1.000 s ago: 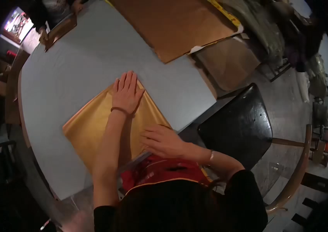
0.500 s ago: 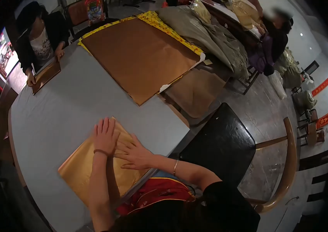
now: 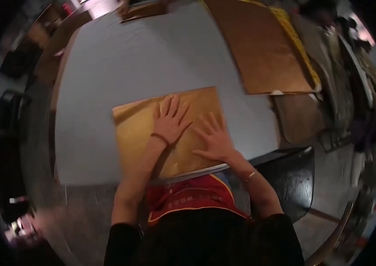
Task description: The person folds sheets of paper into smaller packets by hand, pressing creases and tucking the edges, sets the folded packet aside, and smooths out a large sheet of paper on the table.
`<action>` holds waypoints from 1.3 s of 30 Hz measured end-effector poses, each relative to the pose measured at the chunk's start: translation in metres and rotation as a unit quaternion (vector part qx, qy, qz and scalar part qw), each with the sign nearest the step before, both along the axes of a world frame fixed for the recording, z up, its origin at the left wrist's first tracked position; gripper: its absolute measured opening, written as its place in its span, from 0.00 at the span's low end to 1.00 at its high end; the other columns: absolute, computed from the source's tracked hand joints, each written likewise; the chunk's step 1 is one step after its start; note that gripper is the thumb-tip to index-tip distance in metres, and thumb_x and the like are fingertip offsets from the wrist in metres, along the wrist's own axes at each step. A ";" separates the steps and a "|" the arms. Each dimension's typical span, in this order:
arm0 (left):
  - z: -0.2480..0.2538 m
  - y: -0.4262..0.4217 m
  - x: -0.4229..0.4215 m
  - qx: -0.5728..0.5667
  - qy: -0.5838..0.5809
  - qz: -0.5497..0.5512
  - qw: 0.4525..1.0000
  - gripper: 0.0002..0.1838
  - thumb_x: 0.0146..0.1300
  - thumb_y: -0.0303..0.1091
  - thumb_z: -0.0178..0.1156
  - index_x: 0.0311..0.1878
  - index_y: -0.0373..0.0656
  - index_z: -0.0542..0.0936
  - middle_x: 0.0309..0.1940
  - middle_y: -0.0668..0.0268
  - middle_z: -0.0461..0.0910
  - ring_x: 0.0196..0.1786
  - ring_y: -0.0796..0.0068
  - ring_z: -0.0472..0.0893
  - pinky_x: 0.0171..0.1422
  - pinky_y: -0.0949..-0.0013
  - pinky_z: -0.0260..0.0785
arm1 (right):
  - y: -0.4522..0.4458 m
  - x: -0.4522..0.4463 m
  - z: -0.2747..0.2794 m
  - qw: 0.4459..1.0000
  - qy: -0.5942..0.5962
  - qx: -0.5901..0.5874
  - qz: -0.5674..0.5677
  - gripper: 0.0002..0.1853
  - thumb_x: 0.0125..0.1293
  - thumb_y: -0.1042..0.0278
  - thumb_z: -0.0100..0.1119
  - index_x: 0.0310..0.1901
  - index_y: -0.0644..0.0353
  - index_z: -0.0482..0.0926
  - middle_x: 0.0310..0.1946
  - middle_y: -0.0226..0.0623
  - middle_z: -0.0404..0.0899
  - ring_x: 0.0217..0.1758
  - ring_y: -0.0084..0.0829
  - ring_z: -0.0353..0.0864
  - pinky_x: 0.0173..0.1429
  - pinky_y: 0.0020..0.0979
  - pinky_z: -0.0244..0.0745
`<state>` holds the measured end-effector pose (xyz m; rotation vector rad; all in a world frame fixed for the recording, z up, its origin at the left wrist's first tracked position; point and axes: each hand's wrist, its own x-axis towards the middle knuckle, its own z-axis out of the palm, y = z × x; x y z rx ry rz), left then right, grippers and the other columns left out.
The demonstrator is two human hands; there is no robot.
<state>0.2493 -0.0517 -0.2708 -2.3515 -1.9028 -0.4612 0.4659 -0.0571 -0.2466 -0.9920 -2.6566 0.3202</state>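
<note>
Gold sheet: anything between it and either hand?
Nothing visible. The left hand and right hand both appear to lie palm-down directly on the gold sheet, fingers spread. The larger brown sheet lies apart, farther off to the right, with grey tabletop between.

The person wears a plain black short-sleeved top point(image 3: 205, 241). Its left sleeve point(image 3: 123, 237) and right sleeve point(image 3: 285, 232) both finish around the elbow, leaving forearms and hands bare. At the waist shows a bright red cloth apron point(image 3: 170, 199), edged with a thin yellow-orange border point(image 3: 210, 207) and carrying pale markings too blurred to read; a blue patch point(image 3: 222, 178) appears at its right side. A dark, narrow, cord-like bracelet point(image 3: 159, 138) circles the wrist below the left fingers point(image 3: 174, 105), and a slim, shiny, silvery bangle point(image 3: 250, 176) sits on the right forearm.
</note>
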 end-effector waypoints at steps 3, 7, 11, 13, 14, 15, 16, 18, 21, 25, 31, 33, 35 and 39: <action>0.010 -0.012 -0.050 -0.048 0.010 0.126 0.991 0.33 0.67 0.61 0.45 0.71 0.58 0.61 0.73 0.62 0.54 0.75 0.57 0.50 0.75 0.46 0.38 | 0.001 -0.003 0.005 0.999 -0.032 0.013 -0.003 0.39 0.53 0.33 0.60 0.63 0.46 0.71 0.70 0.42 0.57 0.75 0.52 0.46 0.74 0.61 0.33; 0.006 -0.031 -0.132 -0.071 0.011 0.292 0.954 0.35 0.68 0.63 0.39 0.73 0.56 0.57 0.74 0.59 0.52 0.76 0.56 0.48 0.77 0.50 0.36 | 0.000 -0.002 0.010 0.999 -0.035 0.003 -0.002 0.39 0.54 0.34 0.60 0.64 0.46 0.71 0.71 0.42 0.56 0.76 0.52 0.45 0.74 0.60 0.33; 0.008 -0.056 -0.163 -0.070 -0.018 0.397 0.915 0.36 0.68 0.61 0.39 0.73 0.50 0.56 0.74 0.54 0.50 0.76 0.52 0.47 0.74 0.40 0.35 | -0.002 -0.005 0.003 0.999 -0.035 0.021 0.004 0.39 0.54 0.35 0.61 0.65 0.47 0.69 0.71 0.41 0.56 0.76 0.51 0.45 0.74 0.61 0.34; 0.017 -0.066 -0.130 -0.010 0.022 0.319 0.947 0.36 0.66 0.57 0.46 0.72 0.47 0.57 0.72 0.51 0.53 0.75 0.48 0.50 0.73 0.38 0.38 | -0.002 -0.006 0.003 0.999 -0.041 0.023 0.013 0.39 0.54 0.35 0.61 0.65 0.47 0.68 0.71 0.41 0.56 0.76 0.51 0.45 0.74 0.61 0.33; 0.030 -0.075 -0.098 -0.037 -0.002 0.254 0.967 0.36 0.65 0.57 0.48 0.71 0.48 0.58 0.72 0.52 0.54 0.75 0.50 0.50 0.74 0.40 0.38 | -0.001 -0.006 0.003 0.998 -0.048 0.031 0.010 0.40 0.54 0.35 0.61 0.66 0.46 0.68 0.71 0.41 0.56 0.76 0.50 0.46 0.74 0.60 0.33; 0.038 -0.088 -0.063 -0.062 -0.027 0.187 0.980 0.36 0.64 0.57 0.50 0.71 0.50 0.59 0.72 0.54 0.54 0.75 0.51 0.50 0.74 0.42 0.38 | -0.002 -0.007 0.003 0.998 -0.051 0.034 0.008 0.40 0.54 0.35 0.60 0.66 0.46 0.67 0.72 0.40 0.55 0.76 0.50 0.45 0.74 0.60 0.33; 0.033 -0.104 -0.036 -0.053 -0.050 0.130 0.989 0.36 0.64 0.57 0.52 0.71 0.50 0.60 0.72 0.54 0.55 0.75 0.51 0.51 0.74 0.42 0.39 | -0.001 -0.006 0.002 0.998 -0.050 0.031 0.018 0.40 0.54 0.35 0.60 0.66 0.46 0.67 0.72 0.40 0.55 0.76 0.50 0.45 0.74 0.60 0.33; 0.016 -0.130 0.005 -0.019 -0.079 0.085 0.993 0.36 0.62 0.57 0.54 0.70 0.51 0.63 0.71 0.54 0.57 0.74 0.52 0.52 0.74 0.43 0.41 | 0.000 -0.005 -0.002 0.997 -0.055 0.050 0.015 0.40 0.55 0.35 0.60 0.67 0.46 0.66 0.72 0.39 0.54 0.76 0.49 0.44 0.75 0.59 0.32; 0.011 -0.158 0.013 -0.008 -0.089 0.146 0.985 0.36 0.61 0.58 0.56 0.69 0.52 0.65 0.70 0.55 0.58 0.73 0.53 0.54 0.75 0.48 0.43 | -0.002 -0.009 0.006 0.996 -0.077 0.031 0.010 0.40 0.55 0.36 0.60 0.67 0.47 0.66 0.73 0.38 0.52 0.77 0.49 0.43 0.75 0.58 0.32; 0.019 -0.195 -0.014 -0.049 -0.074 0.140 0.986 0.37 0.62 0.57 0.55 0.70 0.49 0.63 0.71 0.56 0.57 0.73 0.54 0.55 0.75 0.49 0.42 | -0.002 -0.007 0.002 0.996 -0.082 0.037 0.006 0.39 0.56 0.38 0.60 0.67 0.47 0.65 0.73 0.38 0.51 0.77 0.48 0.42 0.75 0.57 0.30; 0.017 -0.222 -0.060 -0.026 -0.029 0.124 0.992 0.37 0.57 0.55 0.59 0.67 0.48 0.66 0.68 0.63 0.63 0.73 0.60 0.57 0.75 0.51 0.45 | 0.000 -0.006 0.004 0.998 -0.068 -0.003 0.010 0.40 0.56 0.39 0.61 0.68 0.46 0.64 0.74 0.38 0.51 0.77 0.47 0.41 0.76 0.56 0.27; 0.020 -0.223 -0.066 -0.017 -0.040 0.105 0.993 0.35 0.54 0.51 0.63 0.64 0.48 0.68 0.67 0.64 0.65 0.71 0.61 0.60 0.74 0.52 0.47 | 0.000 -0.004 0.009 0.997 -0.080 -0.014 0.007 0.41 0.55 0.37 0.60 0.69 0.46 0.63 0.74 0.38 0.50 0.78 0.47 0.40 0.76 0.55 0.27; 0.021 -0.224 -0.069 -0.010 -0.023 0.089 0.996 0.34 0.50 0.47 0.67 0.62 0.49 0.71 0.64 0.66 0.68 0.69 0.62 0.63 0.72 0.53 0.51 | 0.000 -0.005 0.013 0.994 -0.101 -0.036 0.017 0.42 0.55 0.36 0.59 0.70 0.45 0.62 0.74 0.38 0.48 0.78 0.46 0.39 0.76 0.55 0.28; 0.023 -0.223 -0.072 0.027 -0.028 0.079 0.996 0.30 0.48 0.41 0.68 0.57 0.50 0.74 0.60 0.69 0.70 0.67 0.67 0.66 0.69 0.54 0.54 | 0.003 -0.003 0.023 0.989 -0.140 -0.044 0.028 0.44 0.55 0.34 0.59 0.71 0.44 0.60 0.75 0.37 0.47 0.78 0.46 0.38 0.76 0.56 0.28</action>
